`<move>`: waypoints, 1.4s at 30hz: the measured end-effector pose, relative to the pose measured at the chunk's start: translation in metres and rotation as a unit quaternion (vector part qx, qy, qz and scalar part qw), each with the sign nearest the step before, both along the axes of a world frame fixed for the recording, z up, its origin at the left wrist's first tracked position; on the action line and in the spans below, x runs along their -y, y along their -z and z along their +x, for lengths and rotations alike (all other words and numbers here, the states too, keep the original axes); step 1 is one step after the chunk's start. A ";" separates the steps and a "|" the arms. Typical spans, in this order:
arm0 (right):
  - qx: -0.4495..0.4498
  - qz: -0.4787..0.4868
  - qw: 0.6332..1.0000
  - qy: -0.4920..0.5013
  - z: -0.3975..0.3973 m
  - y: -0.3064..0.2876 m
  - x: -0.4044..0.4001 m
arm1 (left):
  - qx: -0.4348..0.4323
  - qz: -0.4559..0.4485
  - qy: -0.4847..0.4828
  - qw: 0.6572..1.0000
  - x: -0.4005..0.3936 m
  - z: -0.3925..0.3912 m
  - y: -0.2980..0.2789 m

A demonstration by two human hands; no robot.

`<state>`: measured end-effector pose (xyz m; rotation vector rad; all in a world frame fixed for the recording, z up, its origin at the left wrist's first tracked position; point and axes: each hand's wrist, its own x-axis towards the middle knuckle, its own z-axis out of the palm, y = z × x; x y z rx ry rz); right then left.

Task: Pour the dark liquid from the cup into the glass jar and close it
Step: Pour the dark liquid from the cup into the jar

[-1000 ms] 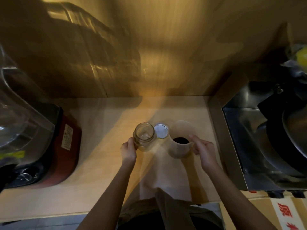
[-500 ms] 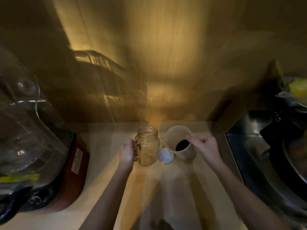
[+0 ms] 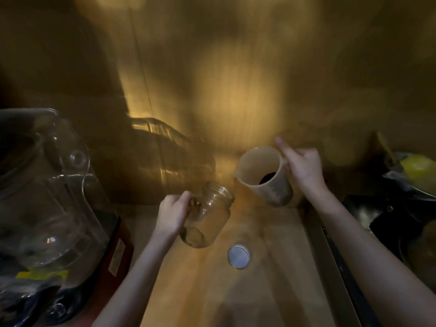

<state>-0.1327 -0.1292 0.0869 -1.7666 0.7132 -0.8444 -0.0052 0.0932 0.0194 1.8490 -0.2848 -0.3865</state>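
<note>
My left hand [image 3: 173,212] grips the handle of a clear glass jar [image 3: 207,217], lifted off the counter and tilted with its open mouth toward the upper right. My right hand [image 3: 304,167] holds a pale plastic cup [image 3: 265,175] by its handle, raised above the counter to the right of the jar and tipped left. Dark liquid [image 3: 267,178] lies low inside the cup. The cup's spout is just above and right of the jar's mouth, apart from it. A round silver lid [image 3: 238,256] lies flat on the wooden counter below the jar.
A blender with a clear jug [image 3: 44,192] on a red base [image 3: 116,246] stands at the left. A metal sink [image 3: 387,223] with dark cookware is on the right, with something yellow [image 3: 417,168] above it. A wooden wall rises behind the counter [image 3: 271,279].
Both hands have lifted their vessels off the counter. The jar now tilts toward the cup, and the cup tips toward the jar. The lid stays on the counter.
</note>
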 end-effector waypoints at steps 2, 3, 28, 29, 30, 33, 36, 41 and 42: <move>-0.013 -0.025 1.000 0.000 0.009 -0.017 -0.001 | 0.035 0.010 0.020 0.999 0.002 -0.004 -0.011; -0.018 -0.036 0.999 -0.008 0.013 -0.024 -0.002 | 0.053 0.017 0.030 0.998 0.004 -0.005 -0.016; -0.190 -0.549 0.813 -0.035 0.045 -0.107 -0.035 | 0.174 0.000 0.052 0.983 0.027 -0.008 -0.068; -0.176 -0.567 0.804 -0.033 0.046 -0.106 -0.036 | 0.174 0.001 0.051 0.984 0.027 -0.009 -0.067; -0.158 -0.580 0.799 -0.033 0.047 -0.104 -0.036 | 0.173 0.004 0.044 0.984 0.027 -0.009 -0.066; -0.099 -0.606 0.788 -0.042 0.049 -0.101 -0.033 | 0.167 0.006 0.032 0.985 0.026 -0.011 -0.062; -0.073 -0.634 0.768 -0.050 0.051 -0.098 -0.035 | 0.151 0.005 0.041 0.988 0.027 -0.012 -0.059; -0.047 -0.667 0.741 -0.064 0.055 -0.099 -0.037 | 0.123 -0.012 0.031 0.992 0.029 -0.014 -0.055; -0.042 -0.668 0.740 -0.065 0.056 -0.100 -0.036 | 0.114 -0.023 0.035 0.993 0.029 -0.015 -0.054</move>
